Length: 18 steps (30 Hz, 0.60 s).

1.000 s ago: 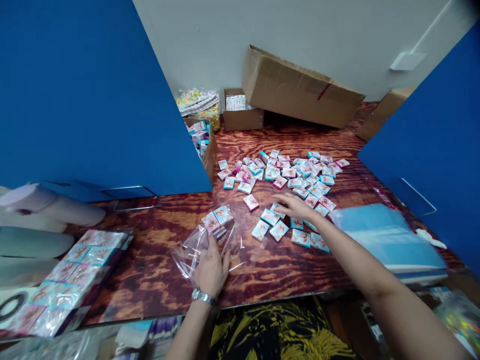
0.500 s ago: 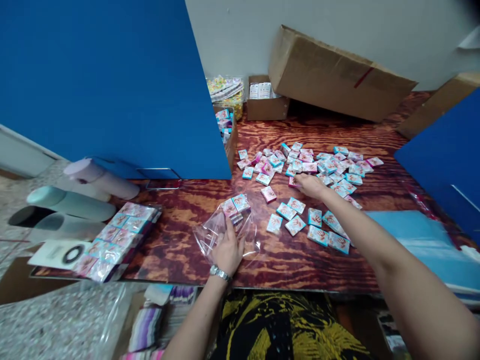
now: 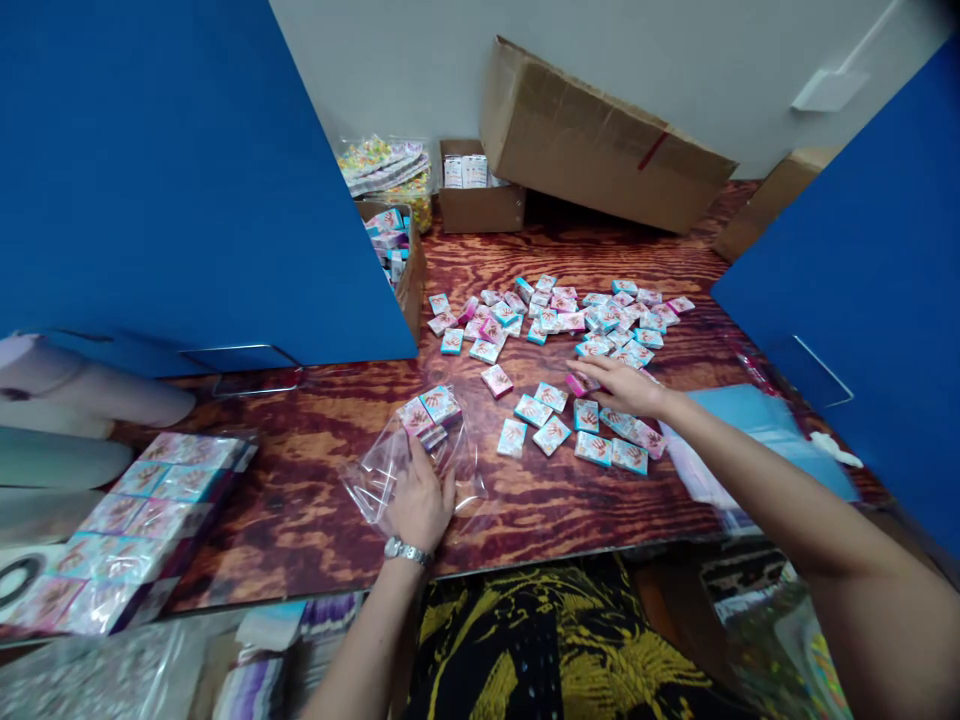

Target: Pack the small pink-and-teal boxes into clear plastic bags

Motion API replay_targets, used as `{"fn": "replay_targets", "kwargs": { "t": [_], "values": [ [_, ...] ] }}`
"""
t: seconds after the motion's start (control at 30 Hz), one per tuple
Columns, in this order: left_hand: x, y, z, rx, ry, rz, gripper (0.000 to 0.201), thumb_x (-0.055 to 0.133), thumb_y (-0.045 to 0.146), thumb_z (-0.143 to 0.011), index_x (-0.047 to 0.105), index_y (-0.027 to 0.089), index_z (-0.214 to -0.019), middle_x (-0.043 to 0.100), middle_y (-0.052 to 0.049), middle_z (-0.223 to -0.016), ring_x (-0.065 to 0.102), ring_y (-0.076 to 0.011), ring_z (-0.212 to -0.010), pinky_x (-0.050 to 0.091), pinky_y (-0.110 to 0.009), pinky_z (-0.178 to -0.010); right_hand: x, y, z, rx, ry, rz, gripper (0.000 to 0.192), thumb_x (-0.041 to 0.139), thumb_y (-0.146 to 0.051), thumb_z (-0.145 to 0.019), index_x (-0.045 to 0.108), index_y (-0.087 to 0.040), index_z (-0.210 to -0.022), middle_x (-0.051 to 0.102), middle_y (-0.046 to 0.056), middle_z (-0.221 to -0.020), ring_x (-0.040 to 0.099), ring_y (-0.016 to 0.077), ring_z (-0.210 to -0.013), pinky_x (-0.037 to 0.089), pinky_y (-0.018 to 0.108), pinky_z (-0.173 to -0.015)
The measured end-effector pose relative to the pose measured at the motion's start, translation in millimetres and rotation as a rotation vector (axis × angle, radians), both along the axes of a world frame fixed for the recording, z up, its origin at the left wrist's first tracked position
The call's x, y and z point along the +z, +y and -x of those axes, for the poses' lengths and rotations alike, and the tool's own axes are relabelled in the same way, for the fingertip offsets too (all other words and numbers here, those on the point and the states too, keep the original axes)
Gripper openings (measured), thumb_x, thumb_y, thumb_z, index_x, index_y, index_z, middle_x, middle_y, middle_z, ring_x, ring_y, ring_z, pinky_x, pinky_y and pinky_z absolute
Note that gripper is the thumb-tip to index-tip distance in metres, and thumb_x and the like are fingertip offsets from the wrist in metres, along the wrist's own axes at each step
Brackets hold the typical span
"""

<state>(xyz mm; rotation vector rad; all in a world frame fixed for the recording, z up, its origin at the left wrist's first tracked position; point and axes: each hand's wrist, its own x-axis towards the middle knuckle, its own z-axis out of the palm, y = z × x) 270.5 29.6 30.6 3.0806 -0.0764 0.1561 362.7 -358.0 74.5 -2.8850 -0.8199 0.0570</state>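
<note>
The left hand (image 3: 420, 503) is lying flat on a clear plastic bag (image 3: 390, 475) on the wooden table (image 3: 315, 500), with the fingers spread and pressing the bag down; it is not closing around anything. A silver watch (image 3: 406, 551) is sitting on this wrist. At the far end of the bag, a few small boxes (image 3: 429, 413) in pink and blue are lying together, and they seem to be inside the bag's mouth, but I cannot tell this for sure. The right hand (image 3: 621, 385) is reaching forward over the table, and its fingertips are touching a pink box (image 3: 577, 384) at the near edge of the loose boxes. The fingers are bent around this box, though I cannot tell if they are gripping it fully. Just in front of this hand, a short row of boxes (image 3: 570, 430) is lying flat, and further back a big scattered pile of boxes (image 3: 562, 315) is covering the middle of the table. To the right, a stack of blue sheets (image 3: 765, 430) is lying under the forearm. At the left edge, a packed tray of boxes (image 3: 127, 530) is resting in clear wrap. A large cardboard box (image 3: 600, 140) is leaning at the back wall, and blue panels (image 3: 187, 170) are standing on both sides.
</note>
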Motion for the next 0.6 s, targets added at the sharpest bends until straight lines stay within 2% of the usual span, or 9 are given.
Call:
{"fn": "replay_targets", "kwargs": {
  "t": [0.13,0.2,0.3,0.4,0.5,0.6],
  "values": [
    [1.9,-0.2,-0.7,-0.027,0.004,0.009,0.077,0.036,0.044,-0.093,0.011,-0.005,-0.147,0.053,-0.029,-0.128,0.063,-0.0312,-0.09,0.051,-0.038,-0.072,-3.7,8.2,22.7,0.032,0.025,0.177,0.064,0.04,-0.004,-0.081,0.044,-0.032,-0.139,0.05,0.008,-0.134,0.054,0.0244,-0.109,0.047,0.034,-0.08],
    [2.6,-0.3,-0.8,-0.026,0.014,0.015,0.077,0.035,0.043,-0.093,0.006,-0.004,-0.148,0.055,-0.029,-0.125,0.063,-0.0314,-0.091,0.051,-0.038,-0.072,-5.7,11.4,31.9,0.078,0.045,0.239,0.066,0.04,-0.003,-0.082,0.042,-0.034,-0.14,0.049,0.007,-0.137,0.056,0.0247,-0.106,0.048,0.035,-0.077],
    [3.0,-1.1,-0.4,-0.013,0.012,0.014,0.079,0.035,0.044,-0.093,0.002,-0.003,-0.148,0.054,-0.029,-0.126,0.063,-0.0326,-0.096,0.052,-0.037,-0.071,-11.3,13.3,40.6,0.083,0.031,0.214,0.064,0.042,-0.005,-0.085,0.043,-0.041,-0.138,0.04,0.002,-0.147,0.055,0.0237,-0.11,0.047,0.036,-0.083],
    [3.3,-1.9,0.2,-0.004,0.016,0.008,0.078,0.035,0.043,-0.093,0.005,-0.002,-0.148,0.055,-0.028,-0.126,0.062,-0.0322,-0.097,0.052,-0.037,-0.071,-15.5,12.7,45.5,0.115,0.062,0.207,0.062,0.042,-0.006,-0.087,0.046,-0.048,-0.133,0.032,-0.003,-0.152,0.056,0.0216,-0.112,0.047,0.035,-0.084],
    [4.5,-2.4,0.3,0.004,0.042,-0.003,0.076,0.035,0.043,-0.093,0.01,-0.004,-0.148,0.06,-0.025,-0.12,0.063,-0.0309,-0.095,0.052,-0.036,-0.073,-10.0,9.7,48.5,0.158,0.094,0.242,0.059,0.042,-0.007,-0.087,0.049,-0.045,-0.131,0.026,-0.004,-0.155,0.057,0.0217,-0.109,0.047,0.033,-0.08],
    [5.7,-2.7,0.2,0.015,0.054,-0.013,0.076,0.035,0.044,-0.093,0.011,-0.004,-0.148,0.06,-0.024,-0.121,0.063,-0.0299,-0.094,0.052,-0.036,-0.073,4.1,5.9,45.4,0.164,0.107,0.251,0.05,0.045,-0.015,-0.088,0.05,-0.04,-0.132,0.038,0.0,-0.149,0.058,0.0219,-0.104,0.047,0.033,-0.078]
  ]
}}
